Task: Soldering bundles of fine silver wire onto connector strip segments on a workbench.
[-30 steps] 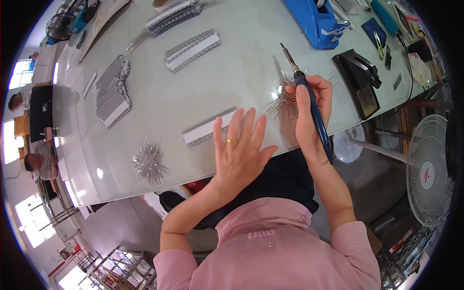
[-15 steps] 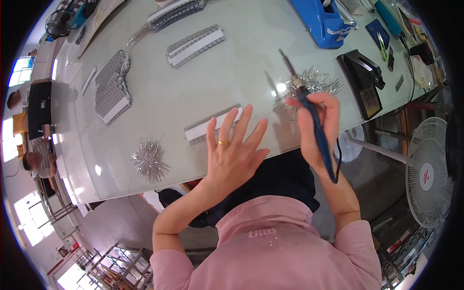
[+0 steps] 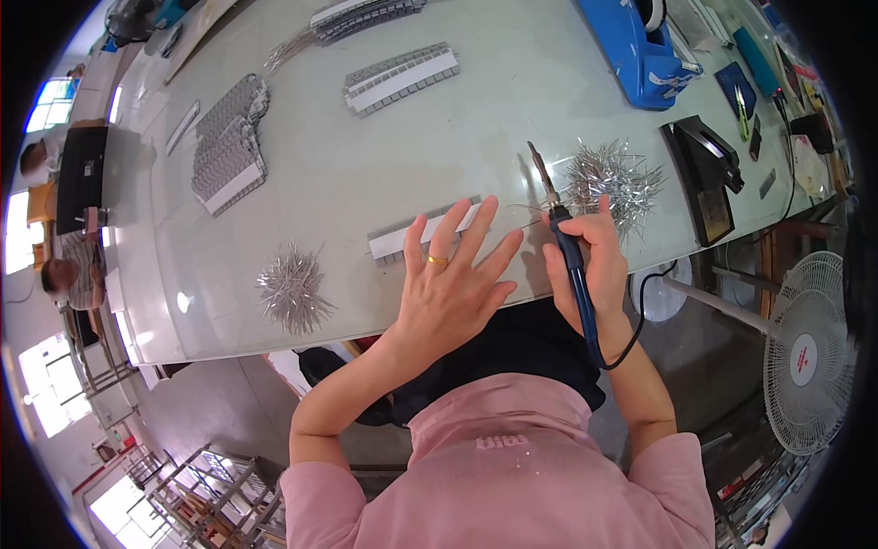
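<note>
My right hand (image 3: 599, 265) grips a blue-handled soldering iron (image 3: 565, 245), its metal tip pointing up and away over the glass-topped table (image 3: 329, 174). A black cord runs from the handle past my wrist. My left hand (image 3: 453, 279) lies flat with fingers spread, its fingertips on a grey and white connector strip (image 3: 416, 233). A thin wire lies between the fingertips and the iron. A pile of silver metal pins (image 3: 611, 183) sits just right of the iron's tip.
A second pin pile (image 3: 291, 288) lies near the front edge at left. More grey strips (image 3: 401, 78) and a stack (image 3: 229, 156) lie farther back. A black stand (image 3: 704, 183), a blue tape dispenser (image 3: 645, 50) and a floor fan (image 3: 812, 352) are at right. Other people sit at far left.
My right hand with the iron has shifted from beside the pin pile toward my left, bringing the tip nearer the strip. My left hand stays spread on the strip.
</note>
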A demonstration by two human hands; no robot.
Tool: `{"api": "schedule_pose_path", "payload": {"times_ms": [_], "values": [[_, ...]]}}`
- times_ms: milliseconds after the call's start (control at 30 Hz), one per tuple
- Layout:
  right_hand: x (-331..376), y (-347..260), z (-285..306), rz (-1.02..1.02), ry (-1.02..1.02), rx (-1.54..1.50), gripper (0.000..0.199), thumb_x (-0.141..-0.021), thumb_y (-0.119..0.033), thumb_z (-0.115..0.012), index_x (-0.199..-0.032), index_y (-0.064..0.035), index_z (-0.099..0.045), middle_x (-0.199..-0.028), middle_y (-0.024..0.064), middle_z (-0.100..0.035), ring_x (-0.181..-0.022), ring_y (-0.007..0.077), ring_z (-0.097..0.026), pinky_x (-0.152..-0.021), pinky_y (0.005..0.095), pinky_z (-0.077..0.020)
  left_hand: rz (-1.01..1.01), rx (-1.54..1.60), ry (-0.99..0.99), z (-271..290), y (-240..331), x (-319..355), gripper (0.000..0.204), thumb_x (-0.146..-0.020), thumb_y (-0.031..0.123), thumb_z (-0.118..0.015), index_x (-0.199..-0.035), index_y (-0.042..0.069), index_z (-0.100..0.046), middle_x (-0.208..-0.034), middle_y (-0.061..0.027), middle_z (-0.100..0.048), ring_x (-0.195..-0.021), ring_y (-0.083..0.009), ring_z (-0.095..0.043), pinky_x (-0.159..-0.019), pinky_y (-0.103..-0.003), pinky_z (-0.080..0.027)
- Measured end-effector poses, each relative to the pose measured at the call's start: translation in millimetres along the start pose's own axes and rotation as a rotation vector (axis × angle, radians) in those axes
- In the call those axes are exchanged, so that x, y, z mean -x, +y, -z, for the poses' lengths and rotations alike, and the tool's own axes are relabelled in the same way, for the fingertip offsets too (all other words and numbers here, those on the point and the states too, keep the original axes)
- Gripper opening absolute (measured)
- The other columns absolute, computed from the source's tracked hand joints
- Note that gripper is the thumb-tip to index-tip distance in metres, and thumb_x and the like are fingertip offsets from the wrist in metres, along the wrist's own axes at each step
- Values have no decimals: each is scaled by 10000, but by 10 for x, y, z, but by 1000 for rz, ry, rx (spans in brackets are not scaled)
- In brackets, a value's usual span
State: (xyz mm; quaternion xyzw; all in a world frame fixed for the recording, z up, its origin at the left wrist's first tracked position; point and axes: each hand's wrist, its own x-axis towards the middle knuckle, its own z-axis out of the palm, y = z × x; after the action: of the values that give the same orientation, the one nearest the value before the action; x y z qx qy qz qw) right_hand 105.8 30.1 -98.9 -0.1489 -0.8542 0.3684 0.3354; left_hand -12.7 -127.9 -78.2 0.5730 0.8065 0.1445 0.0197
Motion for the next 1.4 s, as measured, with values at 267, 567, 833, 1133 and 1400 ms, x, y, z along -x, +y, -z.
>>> {"api": "schedule_pose_path", "payload": {"times_ms": [267, 567, 833, 1133, 1400], "values": [[68, -107, -72, 12, 43, 66, 323, -746, -11, -719, -1020, -37, -549, -880, 100, -603, -784, 276, -597, -1091, 570, -297, 171, -27, -40, 198, -201, 294, 599, -787, 238, -703, -1355, 182, -520, -1485, -135, -353, -1375, -347, -303, -1096, -585, -196], [148, -216, 409, -156, 43, -136, 271, -788, -46, -689, -1009, -20, -535, -852, 113, -619, -747, 184, -604, -665, 269, -472, 99, 7, -43, 153, -256, 442, 631, -777, 323, -729, -1356, 195, -516, -1456, -140, -396, -1356, -331, -351, -1069, -598, -253], [198, -241, 500, -214, -116, -241, 165, -767, -29, -698, -881, -2, -582, -713, 93, -623, -601, 143, -599, -565, 233, -459, 92, 19, -16, 122, -241, 378, 647, -757, 342, -744, -1349, 200, -526, -1458, -137, -397, -1357, -328, -352, -1058, -593, -278], [186, -252, 487, -458, -137, -292, 132, -803, -23, -678, -879, 9, -574, -729, 65, -629, -621, 95, -576, -572, 222, -454, 98, 22, -17, 83, -233, 430, 639, -760, 357, -734, -1346, 203, -531, -1445, -137, -420, -1349, -322, -373, -1055, -582, -292], [159, -63, 466, -734, -26, -707, 51, -898, -38, -562, -880, -12, -521, -743, 99, -609, -544, 114, -566, -498, 230, -474, 71, 41, -17, 47, -204, 406, 582, -780, 307, -691, -1325, 156, -556, -1453, -166, -398, -1343, -352, -370, -1068, -574, -275]]}}
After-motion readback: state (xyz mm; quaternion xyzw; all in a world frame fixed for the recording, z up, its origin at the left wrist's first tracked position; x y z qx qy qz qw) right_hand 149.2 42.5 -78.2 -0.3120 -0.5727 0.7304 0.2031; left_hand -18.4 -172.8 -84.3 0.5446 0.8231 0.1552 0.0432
